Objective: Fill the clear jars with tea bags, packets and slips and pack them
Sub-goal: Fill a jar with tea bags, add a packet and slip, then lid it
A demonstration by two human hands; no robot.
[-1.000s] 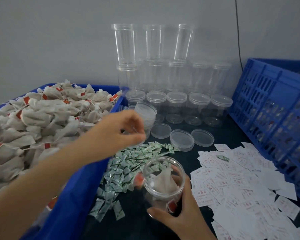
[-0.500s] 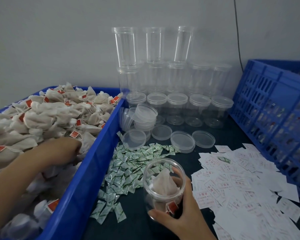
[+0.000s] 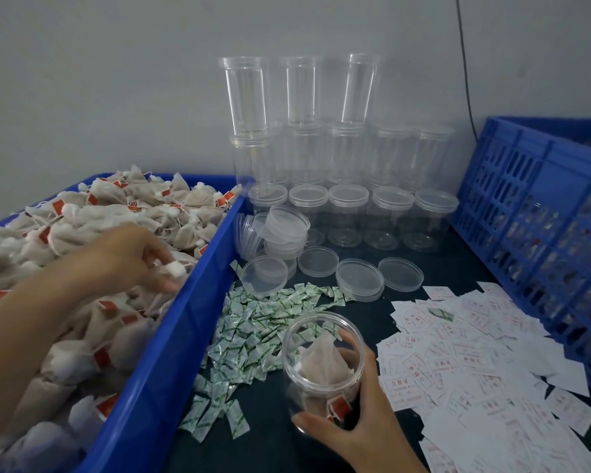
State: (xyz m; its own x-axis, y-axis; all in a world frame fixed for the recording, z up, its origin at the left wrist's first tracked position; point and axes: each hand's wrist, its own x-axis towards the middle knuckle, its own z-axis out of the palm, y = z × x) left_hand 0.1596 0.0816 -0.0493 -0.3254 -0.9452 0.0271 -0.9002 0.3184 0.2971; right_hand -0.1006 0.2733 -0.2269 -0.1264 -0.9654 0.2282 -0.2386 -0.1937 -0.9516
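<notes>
While the right hand (image 3: 359,418) steadies the jar (image 3: 323,363) on the table, the step in hand looks to be fetching another tea bag from the bin (image 3: 171,353). The left hand (image 3: 123,257) is over the heap, its fingertips (image 3: 166,268) pinched on a white knot with its string; whether the bag below is already lifted free I cannot tell. To do this well, the pinch should take one bag only, since strings and red tags lie tangled just under the fingers, and a slow lift would let any neighbours drop off before the hand crosses the bin wall, which stands just right of the fingertips.

The right hand wraps the jar's lower wall, thumb in front, fingers curled round the far side, closed firmly on it. The jar's mouth is open and tilted slightly toward the bin, above those fingers; one bag sits inside already. The jar lies well to the right of and below the left fingertips. Packets (image 3: 253,336) lie between bin and jar; slips (image 3: 464,356) lie just right of the right hand.
</notes>
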